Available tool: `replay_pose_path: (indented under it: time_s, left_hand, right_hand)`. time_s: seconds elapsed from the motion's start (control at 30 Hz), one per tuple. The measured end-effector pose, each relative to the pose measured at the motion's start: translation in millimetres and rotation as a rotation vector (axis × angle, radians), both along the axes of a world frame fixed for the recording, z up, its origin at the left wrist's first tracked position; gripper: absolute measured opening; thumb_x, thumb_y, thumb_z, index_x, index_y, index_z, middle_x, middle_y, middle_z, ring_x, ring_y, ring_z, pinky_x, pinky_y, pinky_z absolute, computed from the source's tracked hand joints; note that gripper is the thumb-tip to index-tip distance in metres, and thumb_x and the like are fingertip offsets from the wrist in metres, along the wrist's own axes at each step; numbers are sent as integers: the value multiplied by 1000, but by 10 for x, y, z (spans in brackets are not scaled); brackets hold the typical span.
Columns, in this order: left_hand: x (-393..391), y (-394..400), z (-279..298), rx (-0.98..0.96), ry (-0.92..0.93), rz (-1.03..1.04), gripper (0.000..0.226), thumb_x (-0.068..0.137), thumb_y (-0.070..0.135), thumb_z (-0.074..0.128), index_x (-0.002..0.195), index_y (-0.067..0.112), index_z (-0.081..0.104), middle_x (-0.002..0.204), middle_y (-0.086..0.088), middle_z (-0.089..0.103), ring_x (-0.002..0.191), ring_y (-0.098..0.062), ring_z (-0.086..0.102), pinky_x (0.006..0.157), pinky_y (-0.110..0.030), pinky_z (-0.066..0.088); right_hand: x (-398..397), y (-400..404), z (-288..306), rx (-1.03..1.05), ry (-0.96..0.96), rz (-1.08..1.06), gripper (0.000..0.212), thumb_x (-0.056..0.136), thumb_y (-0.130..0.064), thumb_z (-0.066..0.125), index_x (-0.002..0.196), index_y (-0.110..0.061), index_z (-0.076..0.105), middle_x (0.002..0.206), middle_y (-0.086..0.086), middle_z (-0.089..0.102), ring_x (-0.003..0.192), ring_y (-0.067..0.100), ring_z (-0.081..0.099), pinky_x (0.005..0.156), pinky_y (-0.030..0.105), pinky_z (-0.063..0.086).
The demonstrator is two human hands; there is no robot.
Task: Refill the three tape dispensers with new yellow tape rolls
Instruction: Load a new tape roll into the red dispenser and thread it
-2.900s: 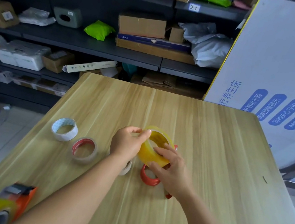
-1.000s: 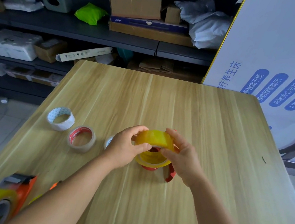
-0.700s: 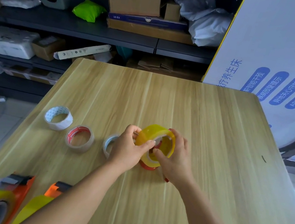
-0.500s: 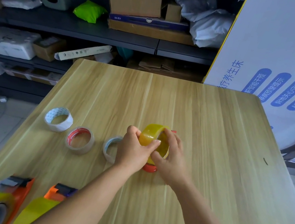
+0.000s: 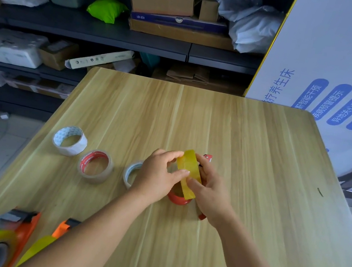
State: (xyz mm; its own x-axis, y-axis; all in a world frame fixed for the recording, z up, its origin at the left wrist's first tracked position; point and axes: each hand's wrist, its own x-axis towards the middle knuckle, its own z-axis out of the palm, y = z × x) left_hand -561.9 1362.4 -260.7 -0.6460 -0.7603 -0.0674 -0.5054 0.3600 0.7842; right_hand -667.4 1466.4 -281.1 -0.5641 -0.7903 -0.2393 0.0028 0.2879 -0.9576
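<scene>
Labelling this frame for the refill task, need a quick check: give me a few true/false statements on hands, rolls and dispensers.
1. Both hands hold the yellow tape roll. True: left hand and right hand pinch it.
2. The roll lies flat on the table. False: it is held on edge above a red dispenser.
3. Two orange dispensers near the bottom left already carry yellow tape. True.
4. The red-cored roll is in a hand. False: it sits on the table.
</scene>
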Motion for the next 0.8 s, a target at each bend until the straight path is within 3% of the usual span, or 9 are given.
replay_pose_path:
  time_s: [0.17, 0.3, 0.5, 0.63, 0.8]
  left_hand:
    - [-3, 53, -5, -23, 6, 80, 40, 77, 29, 76, 116, 27, 66, 106, 5, 56, 93, -7, 54, 81, -17, 41]
    - [-21, 59, -31, 16, 41, 125, 25, 74, 22, 78, 96, 27, 66, 105, 3, 58, 89, -8, 56, 79, -18, 41]
    - [-5, 36, -24, -16, 19, 134, 47, 75, 30, 78, 118, 18, 64, 111, 3, 55, 97, -10, 57, 83, -18, 41]
    - [-6, 43, -9, -78, 47, 126, 27, 75, 27, 78, 99, 19, 69, 102, 4, 59, 88, -6, 55, 75, -13, 37]
    - [51, -32, -42, -63, 47, 31, 22, 72, 29, 79, 87, 25, 63, 103, 3, 58, 96, -7, 54, 82, -18, 38]
  right_hand:
    - [36, -2, -22, 14, 68, 13, 61, 88, -2, 58, 141, -28, 42, 116, 0, 67, 97, 12, 66, 89, 33, 54]
    - [52, 10, -40, 39, 82, 14, 65, 86, 0, 56, 142, -30, 41, 123, -1, 63, 109, 13, 62, 92, 29, 51]
    - [31, -24, -3, 20, 98, 27, 63, 87, 0, 53, 140, -31, 44, 113, -1, 65, 85, 7, 62, 75, 21, 49]
    - [25, -39, 11, 24, 98, 29, 61, 87, 2, 52, 138, -30, 46, 109, -1, 64, 84, 6, 61, 69, 12, 46]
    - [13, -8, 24, 36, 12, 18, 55, 78, -14, 52, 131, -28, 55, 114, 0, 65, 102, 15, 62, 84, 27, 51]
